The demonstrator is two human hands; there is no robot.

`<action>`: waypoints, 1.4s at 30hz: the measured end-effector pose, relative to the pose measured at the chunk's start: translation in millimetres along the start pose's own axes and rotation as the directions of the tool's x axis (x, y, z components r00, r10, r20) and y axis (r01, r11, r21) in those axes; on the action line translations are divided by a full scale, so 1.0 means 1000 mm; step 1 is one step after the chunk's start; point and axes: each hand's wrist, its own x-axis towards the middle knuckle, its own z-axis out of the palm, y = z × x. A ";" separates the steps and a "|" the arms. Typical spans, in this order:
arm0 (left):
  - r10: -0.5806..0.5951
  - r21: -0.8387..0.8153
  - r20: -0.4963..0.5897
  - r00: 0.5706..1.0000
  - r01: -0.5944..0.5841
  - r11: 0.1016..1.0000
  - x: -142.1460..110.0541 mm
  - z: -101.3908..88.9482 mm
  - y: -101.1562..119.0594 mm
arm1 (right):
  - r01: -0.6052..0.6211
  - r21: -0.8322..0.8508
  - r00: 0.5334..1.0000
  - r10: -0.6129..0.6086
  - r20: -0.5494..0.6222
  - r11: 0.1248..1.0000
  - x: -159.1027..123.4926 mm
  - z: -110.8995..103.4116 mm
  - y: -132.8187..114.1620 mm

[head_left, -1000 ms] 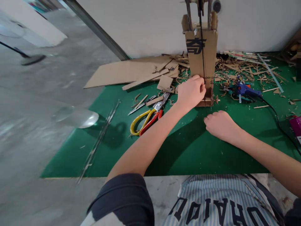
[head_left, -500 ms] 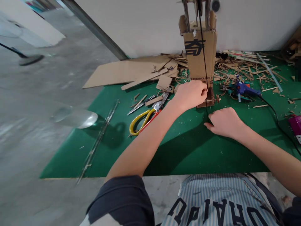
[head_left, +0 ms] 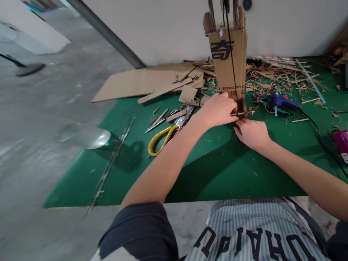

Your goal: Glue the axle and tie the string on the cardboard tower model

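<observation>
Toward the tabletop's (head_left: 127, 188) far edge, the left hand (head_left: 219, 110) and right hand (head_left: 253, 135) curl (cord (head_left: 233, 67) grasp indeterminable) beside the cardboard tower (head_left: 221, 74), likely light, crushable, best steadied low.

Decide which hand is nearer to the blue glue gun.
Right. The right hand is to the left of the blue glue gun and closer to the person; the left hand is farther left, by the cardboard tower.

Matt brown cardboard tower (head_left: 227, 69); smooth green tabletop (head_left: 163, 181); scissors (head_left: 181, 121), shiny metal blades.
</observation>
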 end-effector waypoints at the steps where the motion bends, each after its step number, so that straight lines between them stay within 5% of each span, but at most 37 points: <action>1: -0.006 0.000 0.000 1.000 0.006 1.000 0.000 0.001 0.000 | 0.004 0.008 1.000 -0.003 -0.010 1.000 0.000 0.001 0.000; 25: 0.049 0.123 0.033 0.998 -0.053 0.991 0.002 0.008 0.005 | -0.099 0.029 0.995 0.099 0.004 0.995 0.014 0.003 0.002; 31: -0.010 0.027 0.016 1.000 0.010 1.000 -0.005 -0.003 0.006 | -0.159 0.228 0.982 0.177 -0.061 0.961 0.009 0.005 0.004; 42: -0.025 -0.279 0.042 0.999 0.036 0.960 0.005 0.002 -0.005 | -0.030 0.397 0.972 0.119 -0.202 0.918 0.008 0.014 0.007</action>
